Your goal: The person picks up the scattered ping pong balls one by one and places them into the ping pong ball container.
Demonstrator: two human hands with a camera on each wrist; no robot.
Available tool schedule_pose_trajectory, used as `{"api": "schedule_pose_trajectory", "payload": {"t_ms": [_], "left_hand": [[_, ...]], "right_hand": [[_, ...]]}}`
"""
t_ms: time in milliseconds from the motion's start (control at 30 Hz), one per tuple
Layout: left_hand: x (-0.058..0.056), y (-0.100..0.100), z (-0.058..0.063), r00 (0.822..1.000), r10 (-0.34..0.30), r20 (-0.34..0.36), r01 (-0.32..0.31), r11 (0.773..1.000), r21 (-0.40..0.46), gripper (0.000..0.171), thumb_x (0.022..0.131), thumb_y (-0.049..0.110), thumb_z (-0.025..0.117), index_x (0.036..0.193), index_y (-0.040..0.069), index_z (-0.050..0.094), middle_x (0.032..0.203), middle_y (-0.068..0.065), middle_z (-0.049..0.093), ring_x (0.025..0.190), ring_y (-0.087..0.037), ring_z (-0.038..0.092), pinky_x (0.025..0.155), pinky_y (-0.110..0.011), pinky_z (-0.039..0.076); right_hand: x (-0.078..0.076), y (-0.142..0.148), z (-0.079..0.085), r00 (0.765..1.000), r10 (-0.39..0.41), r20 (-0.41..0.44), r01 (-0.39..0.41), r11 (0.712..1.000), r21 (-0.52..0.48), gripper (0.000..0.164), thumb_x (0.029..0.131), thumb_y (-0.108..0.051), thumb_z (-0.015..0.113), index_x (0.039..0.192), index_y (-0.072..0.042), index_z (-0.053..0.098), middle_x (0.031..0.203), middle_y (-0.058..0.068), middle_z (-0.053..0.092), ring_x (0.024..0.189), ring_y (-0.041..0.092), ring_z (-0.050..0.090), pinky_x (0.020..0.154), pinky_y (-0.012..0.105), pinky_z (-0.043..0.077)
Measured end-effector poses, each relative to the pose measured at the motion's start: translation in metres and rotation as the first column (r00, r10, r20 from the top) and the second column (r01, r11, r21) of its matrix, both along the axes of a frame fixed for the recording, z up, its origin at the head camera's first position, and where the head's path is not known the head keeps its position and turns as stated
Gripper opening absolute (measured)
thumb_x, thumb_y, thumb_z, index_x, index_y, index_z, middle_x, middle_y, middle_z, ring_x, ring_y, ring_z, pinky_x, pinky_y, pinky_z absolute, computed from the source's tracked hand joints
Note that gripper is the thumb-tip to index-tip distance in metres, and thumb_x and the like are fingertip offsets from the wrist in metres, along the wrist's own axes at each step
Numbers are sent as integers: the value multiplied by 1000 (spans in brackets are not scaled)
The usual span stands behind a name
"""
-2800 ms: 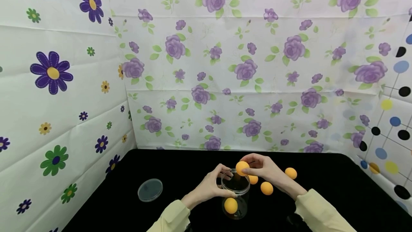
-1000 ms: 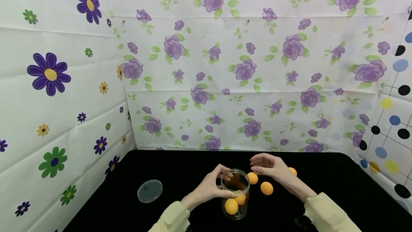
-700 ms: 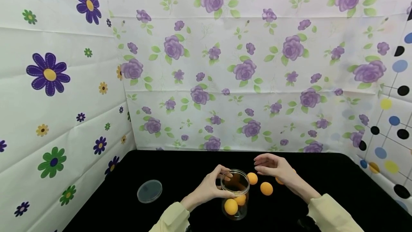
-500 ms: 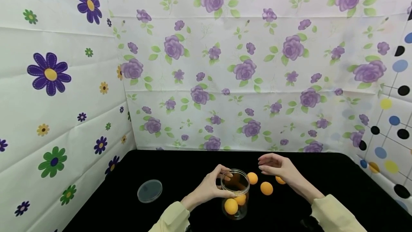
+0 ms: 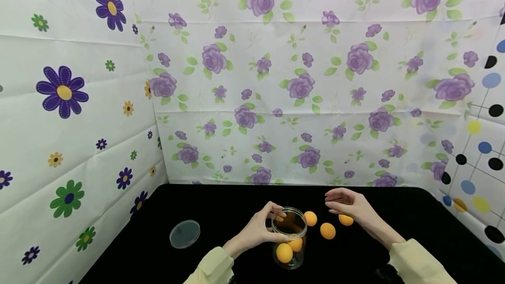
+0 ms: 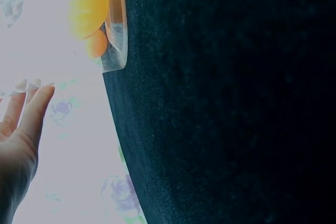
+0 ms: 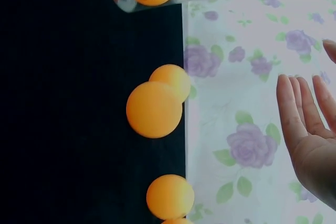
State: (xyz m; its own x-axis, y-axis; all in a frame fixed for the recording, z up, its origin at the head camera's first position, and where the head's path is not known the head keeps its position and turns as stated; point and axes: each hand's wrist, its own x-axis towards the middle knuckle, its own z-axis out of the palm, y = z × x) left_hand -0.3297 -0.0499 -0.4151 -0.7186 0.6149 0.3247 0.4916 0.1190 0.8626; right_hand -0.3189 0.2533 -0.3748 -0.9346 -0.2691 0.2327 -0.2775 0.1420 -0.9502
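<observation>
A clear jar (image 5: 289, 260) without its lid stands on the black table, with two orange table tennis balls (image 5: 284, 253) inside. My left hand (image 5: 258, 228) grips the jar at its rim, thumb on the near side and fingers on the far side. To the right of the jar, my right hand (image 5: 351, 205) hovers over the table with nothing in it, fingers loosely bent. Loose balls lie near it: one ball (image 5: 311, 218) beside the jar, another ball (image 5: 328, 231) in front, and a third ball (image 5: 346, 219) partly covered by the hand. The right wrist view shows a further ball (image 7: 177, 221) cut off at the bottom edge.
A round clear lid (image 5: 184, 234) lies on the black table (image 5: 221, 205) left of the jar. White floral sheets (image 5: 236, 78) hang behind and at both sides of the table.
My right hand held a ball over the jar's mouth, let it drop inside, and has since moved right, away from the jar. The left hand has kept its grip on the rim.
</observation>
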Motion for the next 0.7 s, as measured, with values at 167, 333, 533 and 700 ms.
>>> {"api": "schedule_pose_trajectory", "payload": {"t_ms": [167,333,533,700], "left_hand": [[-1,0,-1,1000,-4,0,4,1000,5,57,76,25,75,122,14,44,116,-3,51,102,-20,49,72,-29,48],[1,1,1,1000,-7,0,7,1000,1,56,77,25,74,122,12,44,116,-6,51,104,-23,48,73,-29,48],[13,0,16,1000,-26,8,26,1000,10,57,78,19,73,124,3,42,117,-14,50,105,-31,47,73,-29,48],[13,-1,16,1000,-26,2,26,1000,11,57,77,19,73,123,3,43,117,-14,50,105,-31,47,73,-29,48]], "right_hand": [[-1,8,-3,999,-23,23,23,1000,-8,43,84,-19,67,116,4,51,110,24,52,96,29,56,78,41,47],[-2,14,-5,999,-33,34,34,999,-12,44,84,-20,67,117,4,51,112,23,52,97,28,56,80,44,45],[-3,22,-6,997,-40,65,43,998,-39,44,84,-19,66,119,4,50,112,22,52,97,28,56,84,50,40],[-4,28,-6,995,-57,84,60,997,-38,45,85,-20,65,120,4,49,111,20,53,97,28,56,84,49,40]]}}
